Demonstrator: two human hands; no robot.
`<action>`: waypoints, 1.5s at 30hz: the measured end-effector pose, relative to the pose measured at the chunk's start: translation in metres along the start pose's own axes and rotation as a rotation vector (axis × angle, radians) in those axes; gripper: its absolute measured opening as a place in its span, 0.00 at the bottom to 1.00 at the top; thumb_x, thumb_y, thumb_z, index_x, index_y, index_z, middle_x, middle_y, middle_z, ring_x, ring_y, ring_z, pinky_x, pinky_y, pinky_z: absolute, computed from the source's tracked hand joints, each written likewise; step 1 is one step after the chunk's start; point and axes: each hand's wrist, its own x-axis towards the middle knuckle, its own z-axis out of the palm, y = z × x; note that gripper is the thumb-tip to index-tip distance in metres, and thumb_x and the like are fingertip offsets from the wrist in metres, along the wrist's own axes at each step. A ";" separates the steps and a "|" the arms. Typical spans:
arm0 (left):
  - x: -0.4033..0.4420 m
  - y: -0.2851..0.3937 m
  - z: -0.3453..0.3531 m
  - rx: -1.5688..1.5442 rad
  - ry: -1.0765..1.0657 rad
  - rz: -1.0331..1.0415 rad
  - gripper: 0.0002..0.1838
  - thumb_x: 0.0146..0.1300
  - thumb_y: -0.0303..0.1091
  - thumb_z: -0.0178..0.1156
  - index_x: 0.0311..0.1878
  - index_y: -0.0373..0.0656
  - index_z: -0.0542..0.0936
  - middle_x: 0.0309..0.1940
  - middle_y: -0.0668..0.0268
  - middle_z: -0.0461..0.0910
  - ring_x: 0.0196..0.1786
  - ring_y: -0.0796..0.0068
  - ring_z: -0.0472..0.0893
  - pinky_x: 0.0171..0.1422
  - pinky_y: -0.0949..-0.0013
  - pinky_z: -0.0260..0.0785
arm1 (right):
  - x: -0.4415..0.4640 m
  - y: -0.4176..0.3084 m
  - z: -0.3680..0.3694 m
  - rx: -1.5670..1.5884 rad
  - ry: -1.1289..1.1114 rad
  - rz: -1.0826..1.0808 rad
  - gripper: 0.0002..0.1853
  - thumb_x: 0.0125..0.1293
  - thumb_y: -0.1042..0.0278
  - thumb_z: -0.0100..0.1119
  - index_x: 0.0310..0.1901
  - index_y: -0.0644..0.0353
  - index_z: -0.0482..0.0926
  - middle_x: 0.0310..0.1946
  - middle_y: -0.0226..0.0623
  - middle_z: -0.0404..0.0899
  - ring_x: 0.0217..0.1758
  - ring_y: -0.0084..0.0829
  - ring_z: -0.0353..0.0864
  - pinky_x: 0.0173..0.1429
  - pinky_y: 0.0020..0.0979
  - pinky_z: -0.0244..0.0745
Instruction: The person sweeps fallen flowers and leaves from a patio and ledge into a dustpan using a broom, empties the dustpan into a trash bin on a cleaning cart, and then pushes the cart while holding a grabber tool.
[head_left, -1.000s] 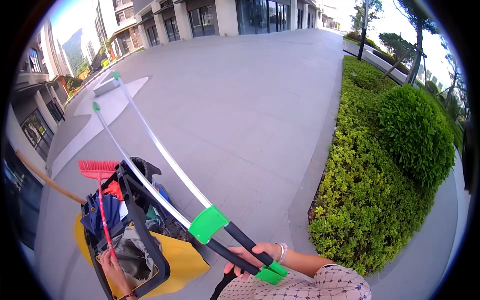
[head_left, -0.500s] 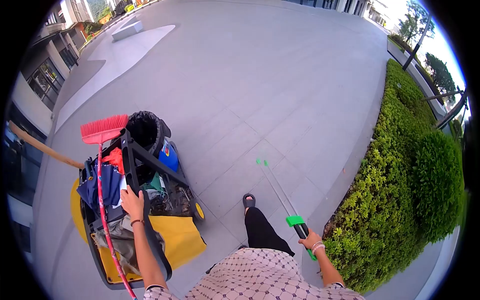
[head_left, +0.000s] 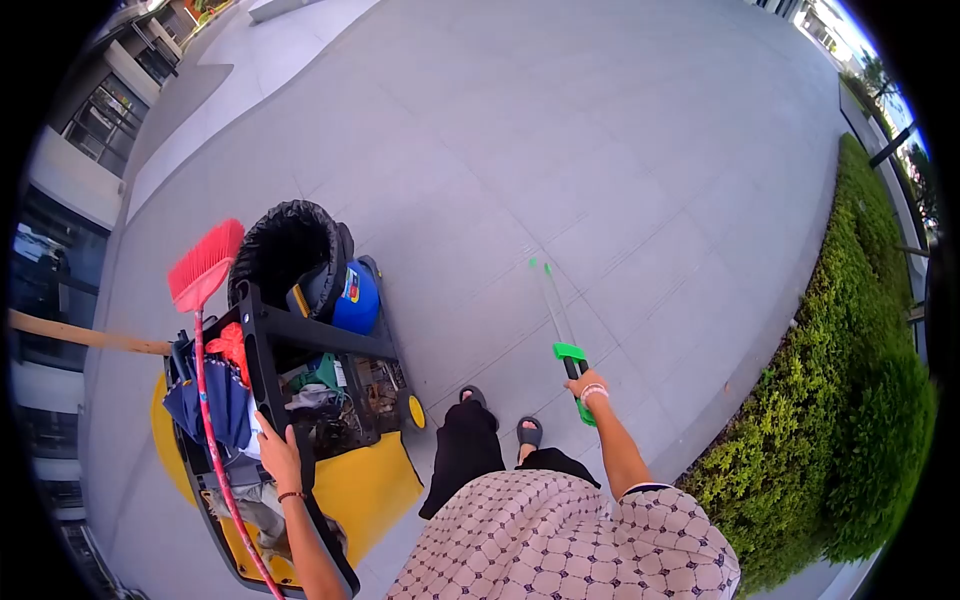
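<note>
My left hand [head_left: 280, 458] is on the black side bar of a cleaning cart [head_left: 375, 350], its fingers partly hidden around the bar. In my right hand [head_left: 587, 383] is a litter picker [head_left: 562, 318] with a green guard and long metal arms. Its two green tips [head_left: 540, 264] are apart above the paving, with nothing visible between them. A red broom [head_left: 208, 265] leans bristles-up along the cart, near my left hand. Dark blue cloth [head_left: 200, 402] and an orange-red cloth [head_left: 230, 350] lie in the cart's top.
At the cart's far end stands a bin lined with a black bag [head_left: 290, 235], beside a blue container [head_left: 358, 298]. A wooden pole [head_left: 90, 333] sticks out leftward. Hedges [head_left: 800, 420] border the paving [head_left: 600, 190] on the right; a building [head_left: 75, 190] stands left.
My view has turned and the hedge has shifted right. Both my feet now show. The litter picker has swung up, more upright in view. My left hand stays on the cart.
</note>
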 end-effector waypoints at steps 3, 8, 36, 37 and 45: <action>0.004 0.009 -0.005 0.006 0.007 0.011 0.39 0.58 0.39 0.57 0.68 0.42 0.49 0.34 0.51 0.70 0.34 0.51 0.74 0.36 0.57 0.66 | 0.038 -0.033 0.022 0.053 0.112 -0.002 0.30 0.44 0.48 0.63 0.44 0.65 0.76 0.41 0.50 0.78 0.46 0.46 0.77 0.51 0.39 0.72; 0.018 0.016 -0.003 -0.036 -0.053 -0.013 0.39 0.58 0.37 0.56 0.68 0.41 0.47 0.41 0.46 0.70 0.41 0.47 0.73 0.42 0.57 0.66 | 0.067 -0.084 0.032 0.093 0.017 0.068 0.27 0.46 0.51 0.61 0.43 0.65 0.76 0.42 0.51 0.78 0.47 0.45 0.78 0.49 0.39 0.73; 0.206 0.095 0.029 -0.340 0.007 -0.458 0.39 0.52 0.55 0.59 0.55 0.30 0.63 0.47 0.44 0.70 0.53 0.45 0.69 0.54 0.52 0.61 | 0.031 -0.278 -0.125 -0.384 0.017 -1.069 0.42 0.47 0.50 0.64 0.62 0.55 0.56 0.36 0.45 0.75 0.32 0.46 0.78 0.35 0.45 0.73; 0.218 0.104 0.026 -0.321 -0.016 -0.557 0.40 0.51 0.58 0.58 0.54 0.31 0.64 0.46 0.46 0.71 0.52 0.46 0.69 0.54 0.50 0.60 | 0.028 -0.292 -0.134 -0.458 0.001 -1.074 0.43 0.47 0.49 0.63 0.63 0.54 0.55 0.35 0.45 0.75 0.31 0.46 0.78 0.34 0.45 0.73; 0.239 0.127 0.034 -0.237 0.027 -0.873 0.39 0.48 0.63 0.57 0.49 0.34 0.68 0.46 0.50 0.71 0.54 0.51 0.67 0.57 0.49 0.54 | 0.069 -0.368 -0.164 -0.432 -0.127 -1.119 0.47 0.43 0.50 0.67 0.63 0.56 0.55 0.37 0.45 0.74 0.35 0.45 0.77 0.38 0.42 0.71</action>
